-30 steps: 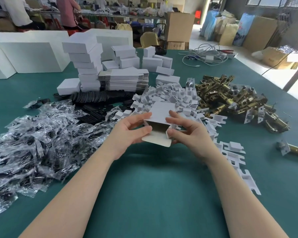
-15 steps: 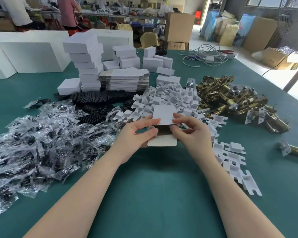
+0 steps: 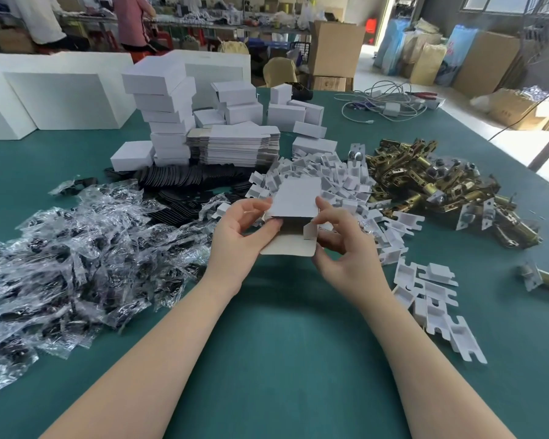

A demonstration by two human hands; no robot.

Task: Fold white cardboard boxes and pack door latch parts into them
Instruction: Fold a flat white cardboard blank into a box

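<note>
Folding step: left hand (image 3: 244, 231) and right hand (image 3: 343, 245) each grip the half-formed box (image 3: 293, 201), raised above the worktop (image 3: 282, 343), just before the insert pile (image 3: 330, 182). Next: tuck side flap (image 3: 310, 232), close end.

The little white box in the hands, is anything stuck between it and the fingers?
No. Both hands already hold the white box: the left hand and right hand touch its sides directly, with nothing visible between.
</note>
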